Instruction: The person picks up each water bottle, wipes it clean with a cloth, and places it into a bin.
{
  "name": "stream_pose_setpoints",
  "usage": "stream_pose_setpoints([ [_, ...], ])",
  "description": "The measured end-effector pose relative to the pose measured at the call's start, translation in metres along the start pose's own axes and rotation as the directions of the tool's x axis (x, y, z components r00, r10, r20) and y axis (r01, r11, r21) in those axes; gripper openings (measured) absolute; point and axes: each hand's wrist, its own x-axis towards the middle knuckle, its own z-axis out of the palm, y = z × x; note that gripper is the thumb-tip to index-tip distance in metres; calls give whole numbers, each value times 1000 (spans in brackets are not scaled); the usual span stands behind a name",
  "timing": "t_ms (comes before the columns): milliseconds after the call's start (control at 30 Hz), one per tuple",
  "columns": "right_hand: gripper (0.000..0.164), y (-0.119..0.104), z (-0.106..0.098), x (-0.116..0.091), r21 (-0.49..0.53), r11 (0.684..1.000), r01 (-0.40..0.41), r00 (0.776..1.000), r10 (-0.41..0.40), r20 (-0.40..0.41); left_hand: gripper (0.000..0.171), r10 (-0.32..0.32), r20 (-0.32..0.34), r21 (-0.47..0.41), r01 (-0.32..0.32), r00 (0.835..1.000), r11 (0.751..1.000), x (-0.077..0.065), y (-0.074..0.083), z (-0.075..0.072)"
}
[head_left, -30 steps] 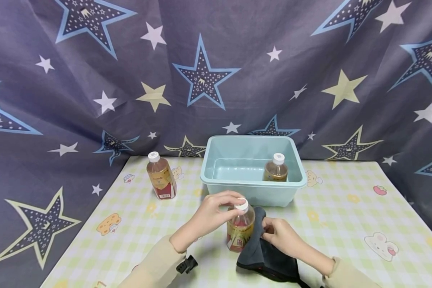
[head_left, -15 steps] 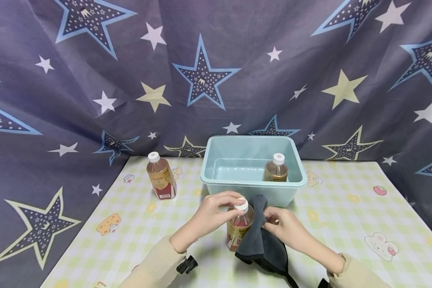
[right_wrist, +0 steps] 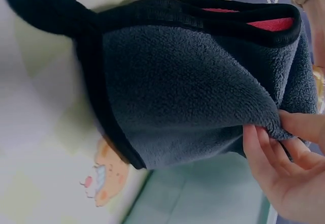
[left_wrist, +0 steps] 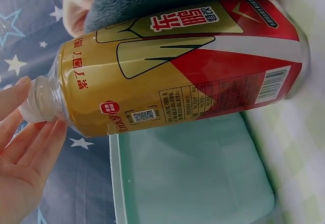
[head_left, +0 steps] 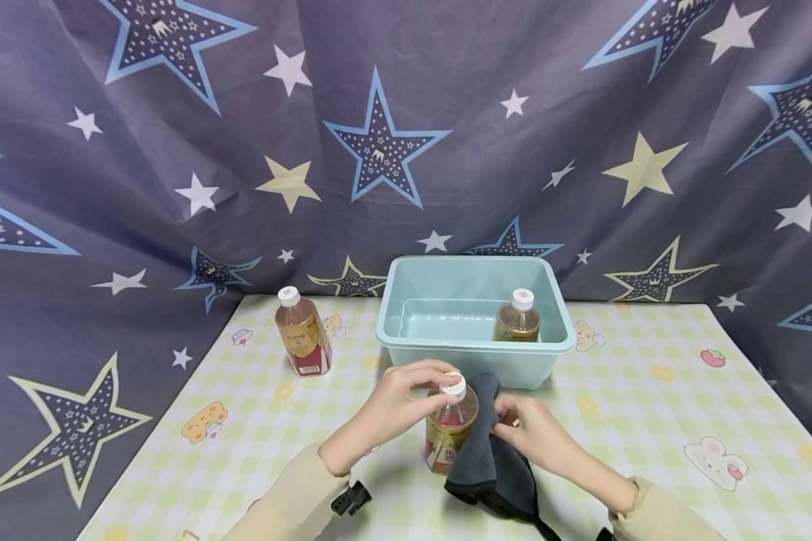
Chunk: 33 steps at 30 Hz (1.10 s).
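Observation:
A drink bottle (head_left: pixel 443 442) with a white cap (head_left: pixel 455 386) and a gold-and-red label stands upright on the table in front of the tub. My left hand (head_left: pixel 401 397) holds it by the cap from the left, thumb and fingers around the cap in the left wrist view (left_wrist: pixel 36 102). A dark grey fleecy cloth (head_left: pixel 472 460) with black edging hangs against the bottle's right side. My right hand (head_left: pixel 537 434) pinches a fold of it; the right wrist view shows thumb and fingertips on the cloth (right_wrist: pixel 177 82), with red lining inside a fold.
Behind the bottle stands a light blue plastic tub (head_left: pixel 474 347) with another capped bottle (head_left: pixel 518 320) in its right part. A third such bottle (head_left: pixel 304 336) stands at the back left. The table wears a checked cloth (head_left: pixel 257 458); a starry curtain (head_left: pixel 392 225) hangs behind.
My right hand with the cloth has shifted slightly up along the bottle, then a little down. The cloth hangs narrower now, showing more of the label. My left hand keeps its place on the cap.

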Motion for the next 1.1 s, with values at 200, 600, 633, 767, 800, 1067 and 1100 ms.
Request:
stream_pose_setpoints([
  [200, 14, 8, 6, 0, 23, 999, -40, 998, 38, 51, 17, 9, -5, -2, -9, 1000, 1000, -1, -2, 1],
  [600, 17, 22, 20, 0, 10, 998, -55, 992, 54, 117, 17, -4, 7, -4, 4, 1000, 1000, -6, -32, 9],
  [633, 17, 23, 21, -1, 15, 998, -56, 991, 53, 124, 18, -4, 9, -6, 4, 1000, 1000, -6, -33, 9],
  [767, 17, 25, 25, -1, 8, 998, -65, 988, 63, 141, 18, -2, 12, -15, 2, 1000, 1000, -6, -35, 9],
  [800, 17, 25, 25, -1, 10, 998, -66, 988, 64, 143, 18, -4, 13, -22, 4, 1000, 1000, -6, -35, 8],
  [1067, 17, 25, 23, -2, -2, 998, -63, 991, 63, 119, 16, 0, 6, -31, 0, 1000, 1000, -6, -36, 9],
  [1100, 16, 23, 22, -2, 3, 998, -61, 992, 60, 114, 16, 1, 6, -30, 0, 1000, 1000, -6, -36, 9],
])
